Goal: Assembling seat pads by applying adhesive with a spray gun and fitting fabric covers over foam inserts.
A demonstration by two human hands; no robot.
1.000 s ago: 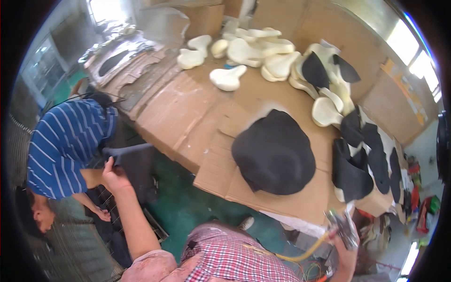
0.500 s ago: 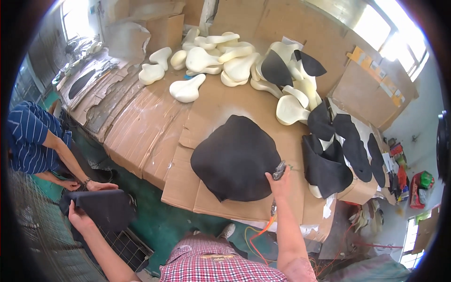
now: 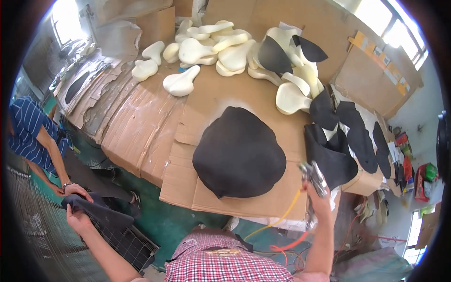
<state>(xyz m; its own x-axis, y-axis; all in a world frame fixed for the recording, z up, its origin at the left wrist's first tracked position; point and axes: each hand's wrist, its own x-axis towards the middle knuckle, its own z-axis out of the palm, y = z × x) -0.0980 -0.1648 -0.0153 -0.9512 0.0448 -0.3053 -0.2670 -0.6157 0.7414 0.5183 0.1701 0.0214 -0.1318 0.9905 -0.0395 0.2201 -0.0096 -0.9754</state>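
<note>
Here, in the head view, the right hand (image 3: 318,199) is closed around a metal spray gun (image 3: 314,175) with hoses, raised just beside the right edge of the black sheet (image 3: 239,152) on the cardboard table (image 3: 141,136); the sheet lies to its left. The left hand (image 3: 77,218) is well apart, low at the left, gripping a dark fabric piece (image 3: 101,211) which another person's hand (image 3: 75,189) also touches.

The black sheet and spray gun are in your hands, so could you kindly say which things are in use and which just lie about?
In use:
spray gun in right hand
black sheet in left hand
black dome piece

Lying about:
cream foam shapes
black cut pieces
cardboard box
</note>
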